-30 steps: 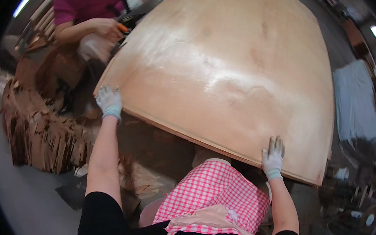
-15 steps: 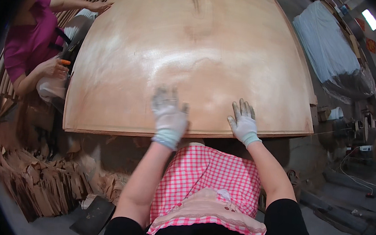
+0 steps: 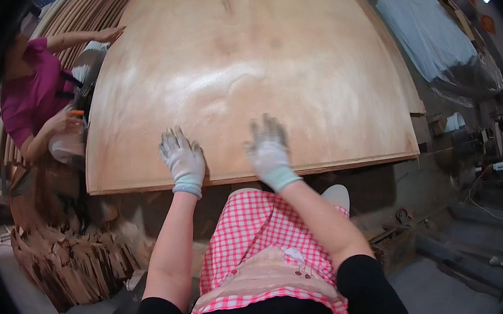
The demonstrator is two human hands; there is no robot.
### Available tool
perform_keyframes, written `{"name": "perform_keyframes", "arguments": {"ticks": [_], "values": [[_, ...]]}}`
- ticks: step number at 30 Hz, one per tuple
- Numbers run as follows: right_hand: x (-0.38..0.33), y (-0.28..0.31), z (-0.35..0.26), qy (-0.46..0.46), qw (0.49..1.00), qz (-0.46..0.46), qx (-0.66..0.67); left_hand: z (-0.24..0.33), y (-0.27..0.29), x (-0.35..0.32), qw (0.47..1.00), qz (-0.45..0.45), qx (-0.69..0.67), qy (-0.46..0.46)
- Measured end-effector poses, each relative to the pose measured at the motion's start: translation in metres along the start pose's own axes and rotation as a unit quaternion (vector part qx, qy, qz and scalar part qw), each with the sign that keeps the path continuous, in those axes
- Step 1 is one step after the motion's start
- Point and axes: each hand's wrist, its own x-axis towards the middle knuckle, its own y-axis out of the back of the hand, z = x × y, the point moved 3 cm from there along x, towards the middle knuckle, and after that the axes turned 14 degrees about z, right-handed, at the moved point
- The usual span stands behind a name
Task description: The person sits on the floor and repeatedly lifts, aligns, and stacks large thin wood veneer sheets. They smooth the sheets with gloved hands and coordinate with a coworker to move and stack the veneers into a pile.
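A large sheet of wood veneer [image 3: 295, 76] lies in front of me, pale brown with a glossy glare and small ripples. My left hand [image 3: 182, 156], in a white work glove with grey fingertips, rests near the sheet's front edge with fingers outstretched, holding nothing. To its right, my right hand [image 3: 269, 146] is over the sheet in a matching glove, slightly blurred, its fingers spread and nothing in it. Whether its palm presses on the surface, I cannot tell.
At the left a person in a purple top [image 3: 37, 85] touches the sheet's edge and holds a spray bottle [image 3: 68, 139] with an orange nozzle. Torn veneer pieces [image 3: 72, 261] are piled at lower left. A plastic-wrapped bundle [image 3: 424, 34] lies at upper right, machinery [image 3: 495, 144] below it.
Both my hands have shifted left across the sheet, the right one farther. My view has turned, so the sheet's front edge now slants. The other person's hand remains at the sheet's left edge.
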Motion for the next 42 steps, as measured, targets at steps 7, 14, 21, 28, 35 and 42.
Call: {"name": "perform_keyframes", "arguments": {"ticks": [7,14,21,28,35,42], "values": [[-0.002,-0.023,-0.037,0.011,0.995,-0.083,0.046,0.001,-0.012,-0.004,0.999,-0.037,0.006,-0.001],[0.008,0.037,0.070,-0.064,0.995,0.014,0.081,-0.006,-0.012,-0.004,0.999,-0.032,0.004,0.000],[-0.035,0.082,0.207,-0.184,0.967,-0.004,-0.175,-0.002,-0.010,0.003,0.999,-0.033,-0.003,-0.008],[-0.023,0.099,0.240,-0.229,0.967,0.020,-0.112,-0.018,-0.010,0.006,0.999,-0.047,0.021,-0.005],[-0.040,0.104,0.284,-0.223,0.957,0.009,-0.186,-0.020,-0.011,0.006,0.999,-0.047,0.024,-0.016],[-0.048,0.159,0.405,-0.200,0.908,0.127,-0.347,-0.032,-0.009,0.006,0.999,-0.027,0.020,-0.033]]}}
